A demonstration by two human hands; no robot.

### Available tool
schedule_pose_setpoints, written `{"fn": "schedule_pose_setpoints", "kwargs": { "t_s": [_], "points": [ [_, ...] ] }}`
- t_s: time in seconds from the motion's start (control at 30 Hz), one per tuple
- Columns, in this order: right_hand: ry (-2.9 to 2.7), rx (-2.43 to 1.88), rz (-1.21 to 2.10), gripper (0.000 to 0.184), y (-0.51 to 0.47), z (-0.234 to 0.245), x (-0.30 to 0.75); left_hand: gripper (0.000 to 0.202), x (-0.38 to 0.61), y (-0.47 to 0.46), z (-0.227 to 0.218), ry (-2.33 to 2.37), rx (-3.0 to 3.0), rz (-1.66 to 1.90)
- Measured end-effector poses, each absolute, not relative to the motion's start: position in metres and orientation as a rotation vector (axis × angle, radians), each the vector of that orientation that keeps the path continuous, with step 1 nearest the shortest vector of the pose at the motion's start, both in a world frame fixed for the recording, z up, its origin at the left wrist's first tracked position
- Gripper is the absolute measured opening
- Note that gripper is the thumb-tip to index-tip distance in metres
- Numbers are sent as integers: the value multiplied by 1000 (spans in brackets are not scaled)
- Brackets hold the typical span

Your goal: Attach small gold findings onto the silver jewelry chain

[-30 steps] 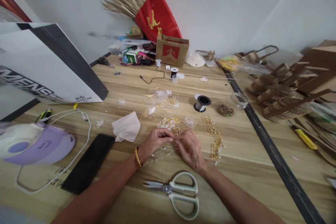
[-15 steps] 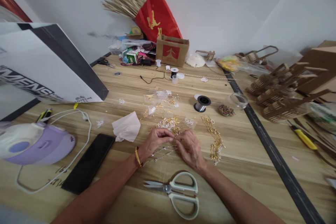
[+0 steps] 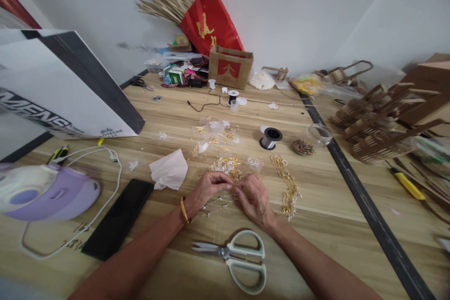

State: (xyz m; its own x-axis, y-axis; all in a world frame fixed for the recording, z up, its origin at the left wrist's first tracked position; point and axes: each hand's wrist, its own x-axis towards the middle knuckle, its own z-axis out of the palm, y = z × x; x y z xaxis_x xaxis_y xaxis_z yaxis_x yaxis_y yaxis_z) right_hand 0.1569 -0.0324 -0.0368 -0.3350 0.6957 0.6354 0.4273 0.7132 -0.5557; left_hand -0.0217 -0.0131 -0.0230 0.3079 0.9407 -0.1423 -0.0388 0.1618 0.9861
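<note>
My left hand and my right hand meet fingertip to fingertip over the table, both closed in a pinch. Whatever sits between the fingertips is too small to name. A thin silvery beaded chain lies below the hands and runs up toward the fingers. Just beyond them is a pile of gold and clear beads. Gold chains lie to the right of my right hand. White-handled scissors rest between my forearms, blades slightly apart and pointing left.
A wire spool, a bead jar and small baskets stand to the right. White tissue, a black phone, a purple device and a large box are on the left. Bags line the wall.
</note>
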Motion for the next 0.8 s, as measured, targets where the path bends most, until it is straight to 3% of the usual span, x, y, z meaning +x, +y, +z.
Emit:
{"fn": "schedule_pose_setpoints", "kwargs": {
  "t_s": [0.8],
  "points": [
    [-1974, -862, 363, 7, -33, -36, 157, 11, -21, -13, -25, 1018, 1174, 892]
  ]
}}
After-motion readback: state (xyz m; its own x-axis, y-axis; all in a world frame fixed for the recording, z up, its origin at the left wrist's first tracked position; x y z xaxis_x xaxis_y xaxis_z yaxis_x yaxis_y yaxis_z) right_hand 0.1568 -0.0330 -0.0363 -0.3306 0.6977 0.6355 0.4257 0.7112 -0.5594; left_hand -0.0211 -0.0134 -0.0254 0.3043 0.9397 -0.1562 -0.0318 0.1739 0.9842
